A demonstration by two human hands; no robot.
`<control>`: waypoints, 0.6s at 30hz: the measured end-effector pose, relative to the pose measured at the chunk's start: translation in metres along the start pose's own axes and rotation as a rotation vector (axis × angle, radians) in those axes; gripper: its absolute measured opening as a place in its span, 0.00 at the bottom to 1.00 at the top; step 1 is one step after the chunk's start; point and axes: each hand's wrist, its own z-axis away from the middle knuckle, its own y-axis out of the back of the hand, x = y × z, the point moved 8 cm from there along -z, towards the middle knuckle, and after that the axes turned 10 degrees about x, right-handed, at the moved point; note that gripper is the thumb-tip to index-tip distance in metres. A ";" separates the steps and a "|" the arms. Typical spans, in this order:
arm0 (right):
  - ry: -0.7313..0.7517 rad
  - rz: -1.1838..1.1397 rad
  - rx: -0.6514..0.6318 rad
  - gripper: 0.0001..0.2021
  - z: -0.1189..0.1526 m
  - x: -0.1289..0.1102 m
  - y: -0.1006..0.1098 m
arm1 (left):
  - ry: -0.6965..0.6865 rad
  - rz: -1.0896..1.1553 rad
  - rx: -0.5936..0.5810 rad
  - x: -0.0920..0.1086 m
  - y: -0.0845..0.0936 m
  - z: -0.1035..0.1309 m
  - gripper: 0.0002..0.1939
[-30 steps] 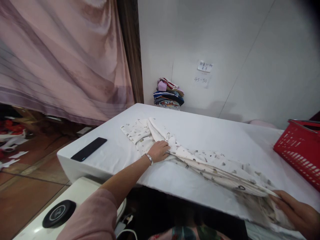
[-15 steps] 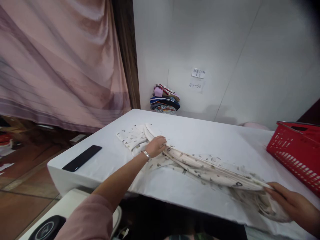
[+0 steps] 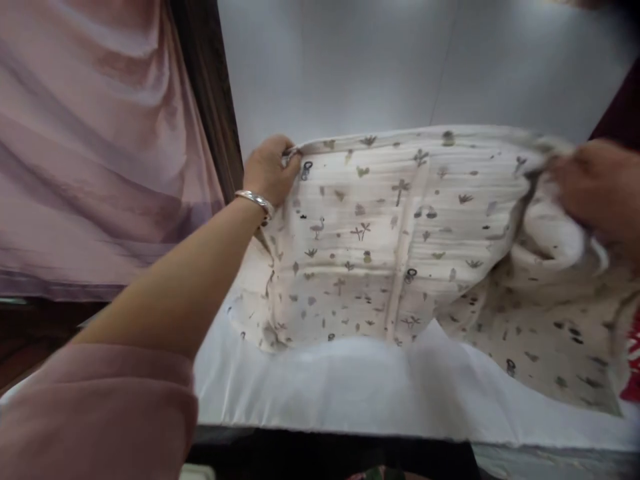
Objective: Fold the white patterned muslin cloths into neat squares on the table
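A cream-white cotton garment (image 3: 350, 227), printed with small palms, flamingos and leaves, hangs spread upright above the table. A seam runs down its middle. My left hand (image 3: 273, 170), with a silver bracelet at the wrist, pinches its upper left edge. At the upper right my right hand (image 3: 595, 187), smeared by motion, grips the other end of the same edge. A loose part of the garment droops below the right hand towards the table, and its lower edge rests on the white tabletop.
The white-covered table (image 3: 310, 393) has its front edge near me. A pink curtain (image 3: 90, 147) hangs at the left, beside a dark post (image 3: 207, 87). Behind is a pale wall (image 3: 350, 60). A bit of the red basket (image 3: 633, 367) shows at the right edge.
Both hands have risen, lifting the garment from the tabletop and spreading it from a stretched bunch into an upright sheet. The view has shifted, hiding the phone and the folded stack.
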 end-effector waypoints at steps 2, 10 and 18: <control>0.009 -0.012 -0.124 0.39 0.007 -0.008 -0.011 | -0.031 -0.079 -0.107 -0.005 -0.002 0.001 0.20; -0.046 -0.400 -0.554 0.23 0.082 -0.001 -0.080 | 0.059 -0.110 -0.443 -0.036 -0.023 0.073 0.18; 0.060 -0.500 -0.886 0.21 0.188 -0.028 -0.154 | 0.351 0.147 -0.886 -0.074 -0.066 0.229 0.21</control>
